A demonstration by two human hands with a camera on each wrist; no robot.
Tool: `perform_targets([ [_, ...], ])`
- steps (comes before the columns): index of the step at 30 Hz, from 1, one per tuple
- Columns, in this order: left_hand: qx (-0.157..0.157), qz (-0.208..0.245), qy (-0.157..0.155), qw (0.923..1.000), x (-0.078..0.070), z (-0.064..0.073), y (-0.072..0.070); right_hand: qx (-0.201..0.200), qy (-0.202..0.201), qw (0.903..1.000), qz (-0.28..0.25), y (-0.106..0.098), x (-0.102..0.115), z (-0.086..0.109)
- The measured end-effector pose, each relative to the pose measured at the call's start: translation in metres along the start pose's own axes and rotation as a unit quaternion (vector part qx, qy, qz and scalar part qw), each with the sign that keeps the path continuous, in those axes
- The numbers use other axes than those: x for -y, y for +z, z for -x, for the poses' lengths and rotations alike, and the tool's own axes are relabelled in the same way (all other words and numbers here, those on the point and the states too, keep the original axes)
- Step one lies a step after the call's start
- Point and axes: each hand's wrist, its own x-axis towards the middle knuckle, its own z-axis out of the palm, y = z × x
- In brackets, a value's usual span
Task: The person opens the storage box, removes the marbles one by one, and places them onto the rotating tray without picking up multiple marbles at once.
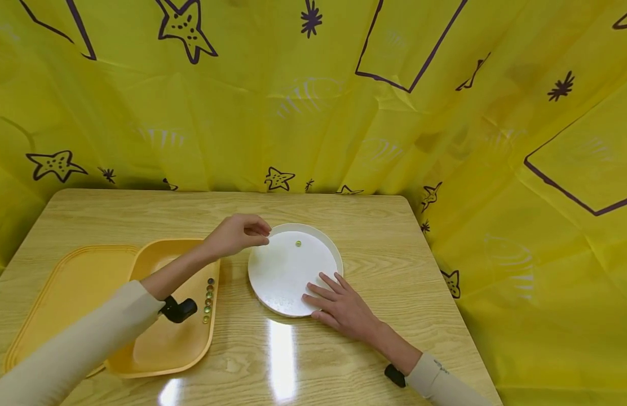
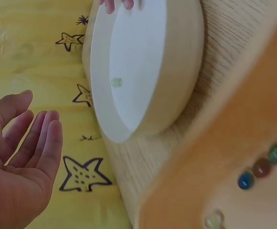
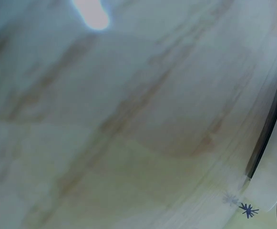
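Note:
A round white tray (image 1: 288,282) with a raised rim lies on the table, and one small greenish marble (image 1: 298,243) sits inside toward its far side. My left hand (image 1: 241,232) hovers at the tray's left far rim, fingers loosely bent; the left wrist view shows nothing between the thumb and fingers (image 2: 52,143). Spread over the tray's near right rim is my right hand (image 1: 341,307), its fingers extended onto the tray. Left of the tray stands an orange-yellow bin (image 1: 161,369), partly hidden by my left forearm. Several coloured marbles (image 1: 208,302) line its right inner side.
A flat orange-yellow lid (image 1: 90,282) lies at the left, beside the bin. The wooden table (image 1: 374,231) has rounded far corners. Yellow patterned cloth (image 1: 273,129) hangs behind it and along its right side.

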Motion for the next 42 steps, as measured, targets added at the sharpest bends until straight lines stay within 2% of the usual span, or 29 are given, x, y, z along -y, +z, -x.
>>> perform_targets([
  [5, -0.024, -0.012, 0.002, 0.9996, 0.010, 0.026, -0.015, -0.009, -0.004, 1.0000, 0.001, 0.000, 0.000, 0.001],
  [11, -0.044, -0.034, -0.017, 0.9983, 0.025, 0.054, -0.031, -0.006, -0.004, 1.0000, 0.000, 0.000, 0.000, 0.000],
  [15, -0.048, -0.050, -0.015, 0.9975, 0.035, 0.067, -0.037, 0.003, 0.002, 1.0000, -0.001, 0.000, 0.001, 0.000],
  [19, -0.051, -0.064, -0.027, 0.9963, 0.045, 0.076, -0.040, 0.008, 0.008, 0.9999, -0.006, 0.000, 0.001, -0.001],
  [24, -0.048, -0.091, -0.038, 0.9940, 0.053, 0.083, -0.043, -0.001, 0.001, 1.0000, 0.002, 0.000, 0.001, -0.001],
  [30, -0.053, -0.137, -0.060, 0.9874, 0.061, 0.084, -0.043, -0.009, -0.004, 0.9999, 0.009, 0.000, 0.000, 0.001],
  [42, -0.069, -0.162, -0.087, 0.9806, 0.077, 0.084, -0.042, -0.002, 0.006, 1.0000, -0.004, 0.000, 0.000, 0.000],
])
